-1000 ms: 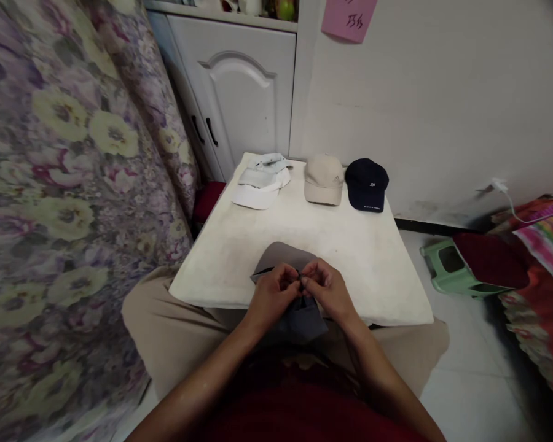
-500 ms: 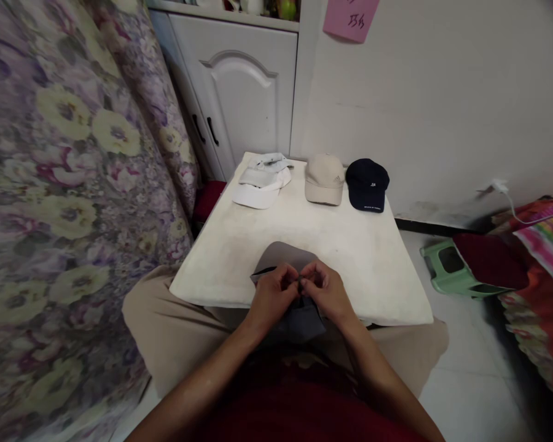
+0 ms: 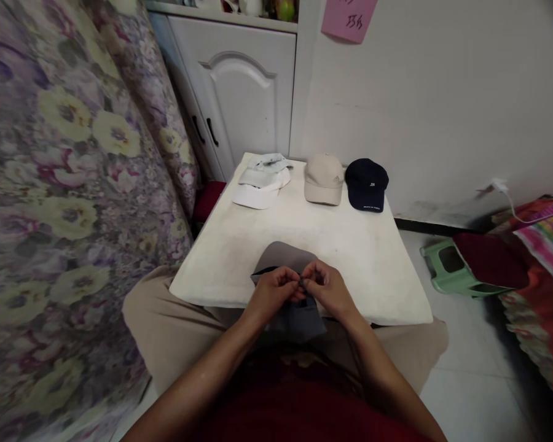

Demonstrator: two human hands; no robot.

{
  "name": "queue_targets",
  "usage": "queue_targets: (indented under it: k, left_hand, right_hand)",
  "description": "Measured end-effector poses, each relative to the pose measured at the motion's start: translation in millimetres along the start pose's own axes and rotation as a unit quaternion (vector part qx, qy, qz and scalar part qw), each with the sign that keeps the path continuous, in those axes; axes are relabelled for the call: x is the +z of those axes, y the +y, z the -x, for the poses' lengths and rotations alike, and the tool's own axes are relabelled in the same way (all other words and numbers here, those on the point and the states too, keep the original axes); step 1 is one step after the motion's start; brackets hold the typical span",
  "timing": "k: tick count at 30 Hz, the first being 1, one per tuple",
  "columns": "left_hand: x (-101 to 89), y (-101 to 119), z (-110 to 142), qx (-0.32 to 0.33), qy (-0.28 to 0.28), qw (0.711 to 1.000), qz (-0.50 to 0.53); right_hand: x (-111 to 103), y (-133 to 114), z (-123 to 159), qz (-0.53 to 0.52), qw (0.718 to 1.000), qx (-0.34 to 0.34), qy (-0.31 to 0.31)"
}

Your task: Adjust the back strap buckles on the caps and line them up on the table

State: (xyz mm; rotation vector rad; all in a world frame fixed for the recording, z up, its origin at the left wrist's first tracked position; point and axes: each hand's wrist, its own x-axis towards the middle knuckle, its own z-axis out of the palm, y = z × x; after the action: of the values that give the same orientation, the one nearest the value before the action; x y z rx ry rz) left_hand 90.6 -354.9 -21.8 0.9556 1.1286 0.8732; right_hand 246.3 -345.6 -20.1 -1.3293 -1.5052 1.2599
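Head view: left hand (image 3: 271, 292) and right hand (image 3: 330, 291) pinch a dark strap-like part of the grey fabric brimmed cap (image 3: 286, 254), at the near edge of the cream-covered table (image 3: 221, 258); this handling appears unfinished. White cloth cap (image 3: 258, 195), beige cloth cap (image 3: 323, 178) and navy cloth cap (image 3: 367, 183) rest opposite.

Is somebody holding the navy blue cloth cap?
No, the left hand and right hand hold a grey cloth cap, while the navy blue cap rests on the cream tabletop.
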Motion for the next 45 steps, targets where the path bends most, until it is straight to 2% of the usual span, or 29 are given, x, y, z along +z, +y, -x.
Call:
queue_targets:
  k: [5,14,18,22,26,31,37,45]
  left_hand:
    - [-8.5,0.3,-3.7,-0.030,-0.035,0.999,0.016]
    - [-17.5,7.6,-10.5,-0.045,-0.107,0.992,-0.057]
    - [-15.9,6.1,-11.1,-0.020,-0.089,0.994,-0.066]
    - [-14.4,1.1,-11.9,-0.010,-0.059,0.997,-0.059]
    - [-12.1,0.0,-11.8,-0.006,-0.044,0.998,-0.046]
    - [-9.9,3.9,-10.4,-0.011,-0.029,0.998,-0.055]
    - [-11.8,4.7,-11.4,-0.039,-0.016,0.998,-0.050]
    - [-14.1,4.5,-7.0,-0.062,-0.026,0.998,-0.001]
  right_hand:
    - [-1.6,1.2,0.6,0.003,1.000,-0.007,-0.027]
    - [-4.1,2.2,1.4,0.018,0.998,-0.019,-0.064]
    - [-4.1,1.5,2.8,0.038,0.996,-0.029,-0.070]
    - [-0.6,0.3,5.3,0.083,0.992,-0.080,-0.044]
    - [3.4,-1.7,6.6,0.162,0.979,-0.126,-0.003]
    - [4.0,-3.3,9.4,0.216,0.963,-0.164,-0.008]
    - [4.6,-0.8,11.1,0.235,0.949,-0.212,0.004]
    - [-0.1,-3.2,7.2,0.214,0.952,-0.218,0.001]
